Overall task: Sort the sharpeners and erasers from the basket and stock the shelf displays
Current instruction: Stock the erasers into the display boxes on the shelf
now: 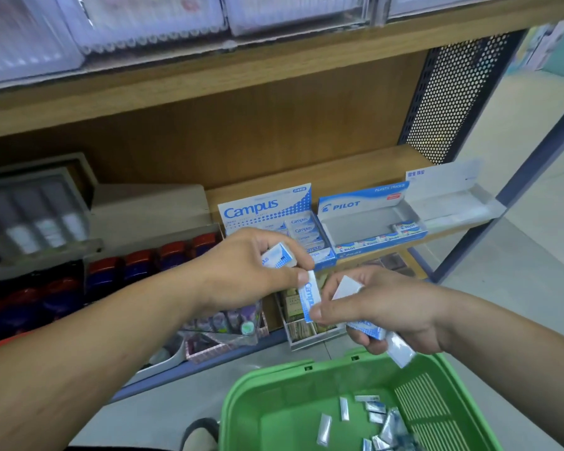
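The person's L hand (251, 268) & R hand (381, 307) meet just above the green basket (241, 395), in front of the lower shelf, prob. so sorted stock travels only a short way from basket to display. R hand acts as the holder: thumb & forefinger pinch a Campus eraser (310, 296) upright by its lower end, while the other fingers curl round spare erasers (368, 330) in the palm, one poking out below. L hand's fingers curl round a second Campus eraser (275, 257), and its thumb tip touches the top of the pinched one. This looks like a hand-over btwn hands, L being nearer the Campus display box (264, 206). That box is part-filled w/ same-brand stock; the Pilot display box (362, 203) beside it shows one front row & much bare tray. The erasers are small white blocks in blue-&-white sleeves w/ the brand in blue, likely light and a bit slippery. More loose erasers (381, 421) lie on the basket floor, so sorting isn't done.
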Action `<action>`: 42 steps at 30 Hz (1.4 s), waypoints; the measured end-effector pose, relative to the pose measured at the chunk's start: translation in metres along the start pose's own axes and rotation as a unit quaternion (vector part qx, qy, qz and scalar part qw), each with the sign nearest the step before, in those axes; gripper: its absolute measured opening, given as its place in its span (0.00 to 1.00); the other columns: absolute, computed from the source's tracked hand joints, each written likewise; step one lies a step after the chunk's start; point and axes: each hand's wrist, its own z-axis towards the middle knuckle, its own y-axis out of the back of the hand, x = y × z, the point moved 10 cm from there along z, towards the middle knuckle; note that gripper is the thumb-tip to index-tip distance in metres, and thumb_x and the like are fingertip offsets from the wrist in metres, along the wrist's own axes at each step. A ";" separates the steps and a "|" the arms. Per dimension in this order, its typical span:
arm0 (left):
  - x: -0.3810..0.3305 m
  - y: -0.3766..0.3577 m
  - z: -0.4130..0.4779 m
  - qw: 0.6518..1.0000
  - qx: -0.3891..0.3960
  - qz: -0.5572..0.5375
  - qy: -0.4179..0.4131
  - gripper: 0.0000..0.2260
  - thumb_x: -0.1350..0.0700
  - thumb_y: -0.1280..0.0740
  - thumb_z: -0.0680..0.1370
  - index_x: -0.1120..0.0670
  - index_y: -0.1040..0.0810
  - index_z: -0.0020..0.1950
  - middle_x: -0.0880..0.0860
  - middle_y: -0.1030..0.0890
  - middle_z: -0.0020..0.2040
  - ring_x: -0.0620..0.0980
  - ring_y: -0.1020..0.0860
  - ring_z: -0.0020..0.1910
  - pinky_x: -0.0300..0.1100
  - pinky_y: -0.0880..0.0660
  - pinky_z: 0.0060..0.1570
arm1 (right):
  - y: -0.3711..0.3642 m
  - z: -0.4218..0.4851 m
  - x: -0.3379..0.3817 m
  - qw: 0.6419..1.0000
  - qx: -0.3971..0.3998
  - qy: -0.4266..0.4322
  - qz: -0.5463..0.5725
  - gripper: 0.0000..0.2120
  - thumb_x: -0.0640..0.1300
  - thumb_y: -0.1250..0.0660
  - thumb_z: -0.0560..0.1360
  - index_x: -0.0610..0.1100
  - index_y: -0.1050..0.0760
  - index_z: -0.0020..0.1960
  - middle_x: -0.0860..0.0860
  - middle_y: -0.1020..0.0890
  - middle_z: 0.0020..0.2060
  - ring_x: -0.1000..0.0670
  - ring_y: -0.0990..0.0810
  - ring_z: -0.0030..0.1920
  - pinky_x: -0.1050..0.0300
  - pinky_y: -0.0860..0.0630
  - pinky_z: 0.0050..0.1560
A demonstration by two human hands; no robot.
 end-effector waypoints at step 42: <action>0.048 0.058 0.050 0.894 0.010 0.438 0.090 0.15 0.44 0.27 0.77 0.43 0.21 0.63 0.43 0.27 0.47 0.49 0.26 0.48 0.39 0.32 0.38 | 0.039 0.088 0.037 0.934 -0.183 0.129 -0.280 0.07 0.50 0.25 0.74 0.55 0.18 0.51 0.59 0.19 0.51 0.56 0.15 0.34 0.64 0.23 0.36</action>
